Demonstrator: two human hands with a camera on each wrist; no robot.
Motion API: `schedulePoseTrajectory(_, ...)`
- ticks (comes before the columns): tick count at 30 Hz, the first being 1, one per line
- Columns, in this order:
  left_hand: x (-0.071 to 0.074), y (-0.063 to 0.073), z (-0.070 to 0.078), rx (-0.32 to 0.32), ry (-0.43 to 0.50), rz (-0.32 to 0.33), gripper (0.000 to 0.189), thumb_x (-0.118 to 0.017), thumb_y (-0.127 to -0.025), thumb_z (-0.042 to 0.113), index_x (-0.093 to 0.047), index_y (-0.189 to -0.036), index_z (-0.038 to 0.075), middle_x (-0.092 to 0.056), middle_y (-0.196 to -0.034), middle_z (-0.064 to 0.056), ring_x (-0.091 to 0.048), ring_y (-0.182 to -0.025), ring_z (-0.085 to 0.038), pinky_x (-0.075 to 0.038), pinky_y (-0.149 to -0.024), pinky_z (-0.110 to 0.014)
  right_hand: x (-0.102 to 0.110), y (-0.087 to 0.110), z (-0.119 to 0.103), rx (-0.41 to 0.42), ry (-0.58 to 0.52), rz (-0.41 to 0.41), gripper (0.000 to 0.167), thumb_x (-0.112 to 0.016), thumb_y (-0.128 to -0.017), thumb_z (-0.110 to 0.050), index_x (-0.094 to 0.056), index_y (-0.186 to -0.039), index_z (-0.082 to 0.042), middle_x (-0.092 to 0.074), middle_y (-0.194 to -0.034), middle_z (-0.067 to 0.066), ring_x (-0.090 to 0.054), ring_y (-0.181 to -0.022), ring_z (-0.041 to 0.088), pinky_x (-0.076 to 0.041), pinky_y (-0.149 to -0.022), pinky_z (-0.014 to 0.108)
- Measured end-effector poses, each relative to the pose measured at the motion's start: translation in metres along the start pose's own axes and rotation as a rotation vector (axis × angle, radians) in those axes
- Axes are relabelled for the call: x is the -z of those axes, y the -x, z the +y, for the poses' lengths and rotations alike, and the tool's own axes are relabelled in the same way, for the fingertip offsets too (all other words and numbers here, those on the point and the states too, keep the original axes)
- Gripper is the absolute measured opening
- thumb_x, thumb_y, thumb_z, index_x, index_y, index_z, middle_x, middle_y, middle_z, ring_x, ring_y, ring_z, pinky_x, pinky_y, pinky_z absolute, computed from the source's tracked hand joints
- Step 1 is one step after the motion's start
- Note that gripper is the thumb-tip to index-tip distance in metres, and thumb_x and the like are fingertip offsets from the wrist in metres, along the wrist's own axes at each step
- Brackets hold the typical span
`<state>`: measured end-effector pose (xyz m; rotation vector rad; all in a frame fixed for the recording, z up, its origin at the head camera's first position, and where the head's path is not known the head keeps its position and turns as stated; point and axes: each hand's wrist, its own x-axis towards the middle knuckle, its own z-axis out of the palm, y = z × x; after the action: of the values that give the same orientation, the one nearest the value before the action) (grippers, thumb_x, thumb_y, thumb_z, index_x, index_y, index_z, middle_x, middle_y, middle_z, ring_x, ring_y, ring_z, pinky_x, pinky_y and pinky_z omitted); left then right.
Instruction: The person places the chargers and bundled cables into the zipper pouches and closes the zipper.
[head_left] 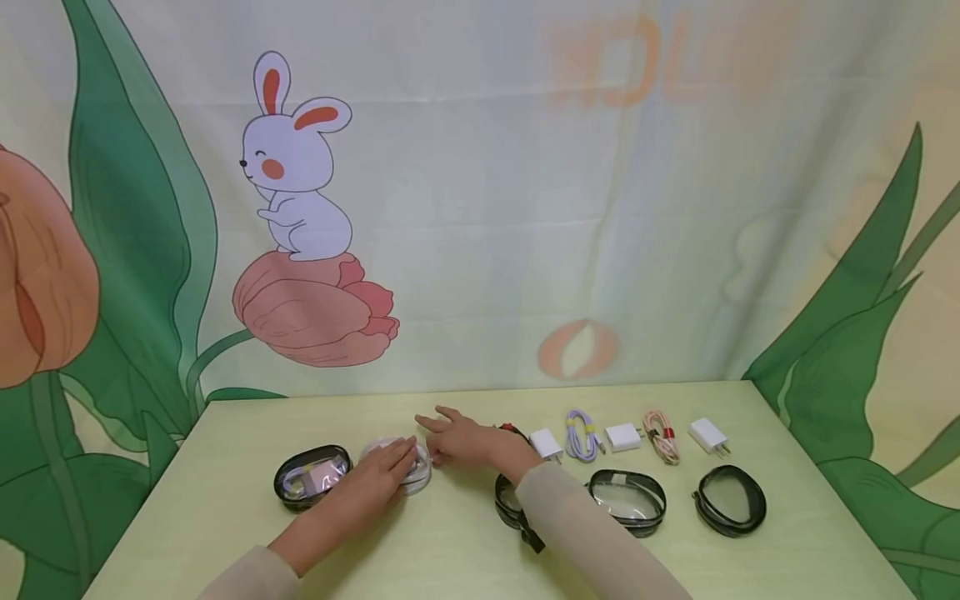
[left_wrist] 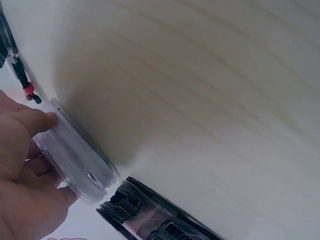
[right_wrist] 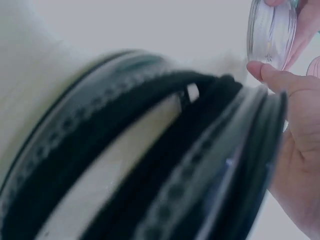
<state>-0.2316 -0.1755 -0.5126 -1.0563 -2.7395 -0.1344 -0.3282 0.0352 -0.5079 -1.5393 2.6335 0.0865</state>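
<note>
A round clear zip pouch with white trim [head_left: 420, 481] lies on the table, left of centre. My left hand [head_left: 386, 468] rests over its top with long, nearly straight fingers. In the left wrist view, the left thumb [left_wrist: 46, 121] presses the zipped side of the pouch, and the fingers hold it from the other face. From the right, my right hand [head_left: 467, 442] meets the pouch's end. Its thumb [right_wrist: 257, 68] sits right at the edge, the forefinger bends down beside it, and the other fingers stretch out. What lies under that forefinger is hidden.
A black-trimmed pouch [head_left: 279, 483] holding a charger and cable sits at left. More black-trimmed pouches [head_left: 637, 527] line the right front, one partly under the right sleeve [head_left: 600, 533]. Behind are white chargers [head_left: 622, 437], a purple cable [head_left: 577, 433] and a pink cable [head_left: 660, 433]. A printed curtain [head_left: 480, 208] hangs behind.
</note>
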Motion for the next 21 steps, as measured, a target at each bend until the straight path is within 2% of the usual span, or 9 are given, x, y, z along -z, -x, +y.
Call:
schedulePoseTrajectory(6,-0.006,-0.001,0.001,0.001,-0.048,0.047,0.045,-0.069,-0.092,0.001,-0.058,-0.134,-0.012,-0.054,-0.143,-0.026,-0.054,-0.131,-0.042,-0.046,-0.105,-0.055,0.002,0.008,0.005,0.119,-0.011,0.080,0.015,-0.063,-0.101,-0.024,-0.071,-0.107,-0.013,-0.034,-0.162,0.016,-0.028,-0.152,0.027,-0.021,-0.123,0.051)
schedulePoseTrajectory(10,-0.009,-0.004,0.004,0.023,-0.082,0.068,0.040,-0.063,-0.092,-0.005,-0.060,-0.132,-0.011,-0.056,-0.141,-0.025,-0.054,-0.130,-0.041,-0.047,-0.103,-0.056,0.005,0.011,0.005,0.140,-0.037,0.106,0.017,-0.065,-0.099,-0.027,-0.074,-0.109,-0.016,-0.031,-0.164,0.014,-0.028,-0.152,0.029,-0.019,-0.123,0.051)
schedulePoseTrajectory(14,-0.009,-0.006,0.006,0.067,-0.083,0.067,0.042,-0.060,-0.092,-0.009,-0.059,-0.134,-0.010,-0.056,-0.142,-0.024,-0.053,-0.132,-0.040,-0.046,-0.104,-0.058,0.008,0.012,0.002,0.111,-0.057,0.086,0.018,-0.068,-0.096,-0.031,-0.077,-0.109,-0.022,-0.027,-0.166,0.008,-0.028,-0.150,0.036,-0.018,-0.124,0.049)
schedulePoseTrajectory(17,-0.006,-0.007,0.006,0.082,-0.057,0.049,0.042,-0.063,-0.094,-0.005,-0.058,-0.135,-0.010,-0.054,-0.143,-0.025,-0.052,-0.133,-0.041,-0.044,-0.106,-0.057,0.010,0.014,0.000,0.056,-0.090,0.068,0.018,-0.068,-0.095,-0.033,-0.078,-0.108,-0.024,-0.026,-0.167,0.006,-0.027,-0.149,0.041,-0.028,-0.120,0.051)
schedulePoseTrajectory(21,0.000,-0.008,0.005,0.123,-0.015,-0.078,0.053,-0.064,-0.100,0.019,-0.051,-0.143,-0.009,-0.047,-0.151,-0.024,-0.045,-0.139,-0.040,-0.040,-0.111,-0.057,0.007,0.017,-0.004,-0.060,-0.131,0.075,0.014,-0.069,-0.096,-0.035,-0.077,-0.103,-0.025,-0.028,-0.165,0.004,-0.028,-0.148,0.041,-0.044,-0.106,0.057)
